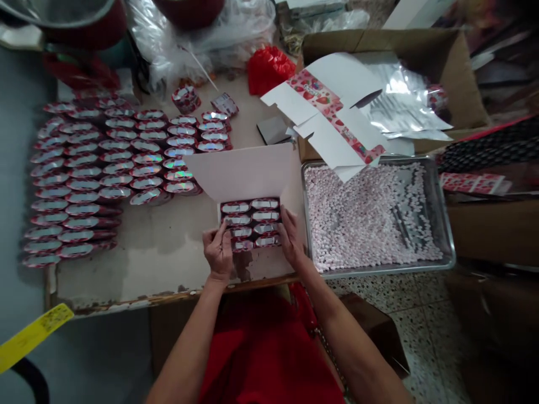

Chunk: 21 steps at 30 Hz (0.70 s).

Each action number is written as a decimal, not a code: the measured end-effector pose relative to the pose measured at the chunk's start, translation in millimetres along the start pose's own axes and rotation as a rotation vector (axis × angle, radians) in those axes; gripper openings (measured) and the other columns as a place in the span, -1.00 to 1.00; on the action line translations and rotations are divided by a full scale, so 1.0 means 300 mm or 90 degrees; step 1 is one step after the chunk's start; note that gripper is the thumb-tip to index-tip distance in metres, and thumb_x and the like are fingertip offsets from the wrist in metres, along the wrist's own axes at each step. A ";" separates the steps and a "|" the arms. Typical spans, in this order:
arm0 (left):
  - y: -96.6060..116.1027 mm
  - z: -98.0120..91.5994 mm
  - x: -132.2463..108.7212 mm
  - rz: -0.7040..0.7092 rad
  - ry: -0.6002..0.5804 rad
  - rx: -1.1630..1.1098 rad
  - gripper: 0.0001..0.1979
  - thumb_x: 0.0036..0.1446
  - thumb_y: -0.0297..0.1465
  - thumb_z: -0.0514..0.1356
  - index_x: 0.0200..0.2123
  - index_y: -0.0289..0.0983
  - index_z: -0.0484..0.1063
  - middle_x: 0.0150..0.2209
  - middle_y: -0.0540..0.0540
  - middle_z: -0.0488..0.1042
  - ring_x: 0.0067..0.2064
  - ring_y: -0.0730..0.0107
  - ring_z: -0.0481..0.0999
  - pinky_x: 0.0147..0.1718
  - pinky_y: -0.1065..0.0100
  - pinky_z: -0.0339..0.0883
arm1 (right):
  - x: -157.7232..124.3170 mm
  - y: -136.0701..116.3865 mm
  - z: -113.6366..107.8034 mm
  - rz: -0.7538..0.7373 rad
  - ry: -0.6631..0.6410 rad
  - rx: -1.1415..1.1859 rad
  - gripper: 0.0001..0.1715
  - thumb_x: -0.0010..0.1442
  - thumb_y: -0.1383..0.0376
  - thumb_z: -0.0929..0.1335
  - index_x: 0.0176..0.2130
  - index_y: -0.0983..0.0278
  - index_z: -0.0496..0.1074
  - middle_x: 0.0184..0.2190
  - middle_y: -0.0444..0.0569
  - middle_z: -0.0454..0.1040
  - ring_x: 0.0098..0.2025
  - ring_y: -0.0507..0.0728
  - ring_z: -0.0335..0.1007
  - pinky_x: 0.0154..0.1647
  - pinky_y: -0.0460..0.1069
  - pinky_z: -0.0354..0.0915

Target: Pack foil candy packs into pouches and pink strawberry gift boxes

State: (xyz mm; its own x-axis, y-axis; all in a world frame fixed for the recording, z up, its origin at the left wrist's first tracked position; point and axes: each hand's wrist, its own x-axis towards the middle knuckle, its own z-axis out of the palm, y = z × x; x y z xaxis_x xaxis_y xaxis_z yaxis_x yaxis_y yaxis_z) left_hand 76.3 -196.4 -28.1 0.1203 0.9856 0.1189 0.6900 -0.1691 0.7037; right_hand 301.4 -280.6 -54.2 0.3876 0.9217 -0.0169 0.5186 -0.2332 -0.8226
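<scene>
A small white carton box (248, 171) with its lid flap raised stands near the table's front edge. Inside it, several red-and-silver packets (254, 216) stand on end in two columns. My left hand (219, 252) grips the box's left side, its fingers bent at the packets' edge. On the opposite side my right hand (290, 233) holds the box, fingers along the wall and partly hidden. To the left, many more such packets (84, 182) stand in tight rows on the table (147, 247).
A metal tray (448, 235) of small pale pink pellets (353, 219) lies right of the box. Behind it, flat strawberry-printed cartons (320, 106) rest across an open cardboard box (467, 84). A red plastic bag (269, 70) and clear plastic bags (236, 33) lie at the back.
</scene>
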 end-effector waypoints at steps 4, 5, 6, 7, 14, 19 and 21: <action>-0.018 -0.003 -0.009 -0.009 0.009 -0.052 -0.26 0.39 -0.02 0.13 0.49 -0.24 0.18 -0.14 -0.12 0.42 -0.13 0.25 0.43 0.02 0.22 0.41 | -0.006 -0.008 -0.005 0.012 -0.001 -0.029 -0.25 0.56 0.02 0.09 0.59 0.09 -0.12 0.44 0.10 0.20 0.47 0.29 0.13 0.50 0.32 0.15; -0.022 -0.004 -0.005 -0.021 0.007 -0.061 -0.22 0.39 -0.01 0.13 0.52 -0.22 0.09 -0.11 -0.12 0.41 -0.12 0.25 0.44 0.03 0.22 0.42 | -0.009 -0.011 -0.008 0.014 0.000 -0.014 -0.25 0.56 0.02 0.08 0.59 0.07 -0.13 0.46 0.08 0.19 0.48 0.28 0.12 0.50 0.32 0.15; -0.025 -0.004 0.001 -0.031 -0.001 -0.068 -0.23 0.40 -0.01 0.12 0.53 -0.20 0.07 -0.08 -0.14 0.40 -0.08 0.24 0.44 0.06 0.22 0.41 | -0.012 -0.012 -0.010 0.013 0.002 0.004 -0.27 0.56 0.03 0.07 0.59 0.05 -0.12 0.47 0.05 0.17 0.50 0.27 0.11 0.51 0.31 0.15; -0.027 -0.003 0.007 -0.035 -0.016 -0.072 -0.26 0.41 -0.02 0.11 0.52 -0.18 0.11 -0.04 -0.16 0.38 -0.02 0.22 0.45 0.10 0.21 0.40 | -0.015 -0.013 -0.011 0.009 0.005 0.023 -0.29 0.57 0.04 0.06 0.58 0.03 -0.11 0.49 0.02 0.15 0.52 0.25 0.08 0.52 0.31 0.13; -0.022 0.026 0.027 -0.001 -0.080 -0.006 -0.36 0.47 -0.07 -0.01 0.50 -0.14 0.16 0.13 -0.23 0.33 0.23 0.11 0.36 0.31 0.11 0.24 | -0.014 -0.021 0.006 -0.024 -0.049 0.029 -0.22 0.57 0.02 0.08 0.59 -0.01 -0.35 0.62 -0.05 -0.23 0.63 0.23 -0.27 0.58 0.35 -0.01; 0.048 0.043 0.000 0.006 -0.110 0.234 -0.26 0.42 0.04 0.04 0.50 -0.22 0.20 0.26 -0.39 0.35 0.22 -0.18 0.31 0.28 -0.16 0.16 | -0.011 -0.087 0.040 -0.017 -0.076 -0.199 -0.05 0.51 -0.08 0.19 0.60 0.13 -0.33 0.61 0.12 -0.21 0.63 0.40 -0.40 0.54 0.53 -0.18; 0.079 0.042 -0.004 -0.007 -0.112 0.278 -0.22 0.39 0.09 0.07 0.50 -0.21 0.20 0.30 -0.41 0.34 0.23 -0.24 0.29 0.24 -0.22 0.18 | -0.009 -0.110 0.050 0.001 -0.067 -0.235 -0.03 0.50 -0.09 0.21 0.60 0.20 -0.25 0.60 0.18 -0.17 0.62 0.46 -0.34 0.52 0.58 -0.20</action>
State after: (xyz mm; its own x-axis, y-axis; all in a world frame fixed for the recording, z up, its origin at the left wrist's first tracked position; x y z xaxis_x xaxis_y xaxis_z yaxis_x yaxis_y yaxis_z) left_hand 101.5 -201.7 -20.2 0.2046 0.9783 -0.0339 0.9230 -0.1813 0.3394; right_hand 271.9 -270.8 -35.5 0.3177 0.9437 -0.0921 0.7654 -0.3126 -0.5625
